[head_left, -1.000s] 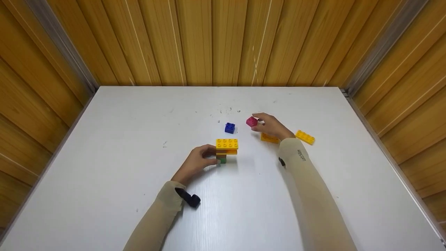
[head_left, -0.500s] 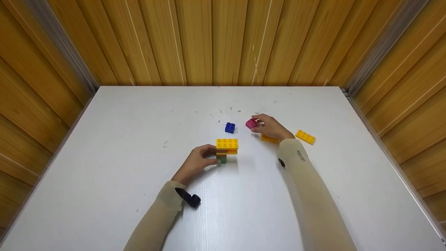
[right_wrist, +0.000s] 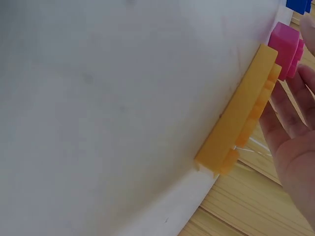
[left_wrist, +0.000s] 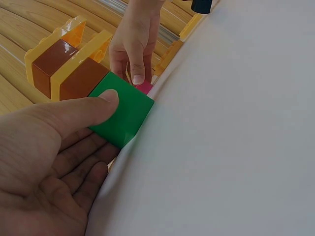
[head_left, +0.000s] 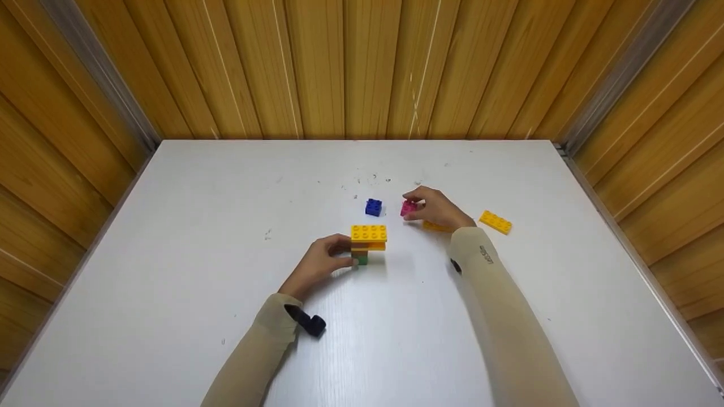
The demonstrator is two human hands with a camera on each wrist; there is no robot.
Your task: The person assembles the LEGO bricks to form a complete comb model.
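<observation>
My left hand [head_left: 319, 263] grips the base of a stack of toy building blocks. In the left wrist view its thumb presses the green block [left_wrist: 123, 110] at the bottom. Above that come a brown block [left_wrist: 83, 78], a yellow plate, a second brown block and a yellow plate [head_left: 369, 233] on top, overhanging to the right. My right hand [head_left: 438, 207] pinches a small pink block [head_left: 408, 208] at the table surface, between thumb and fingers. A blue block [head_left: 373, 207] stands to its left. The right hand partly hides a yellow plate [head_left: 436, 226].
Another yellow plate [head_left: 496, 222] lies studs up, right of the right wrist. All of it is on a white table [head_left: 169, 254], bordered at the back and sides by wood-patterned panels [head_left: 339, 68]. Small dark marks dot the tabletop behind the blue block.
My right hand has drawn the pink block slightly toward me and turned it, so it sits straighter beside the blue block. The left hand and the stack have not moved.
</observation>
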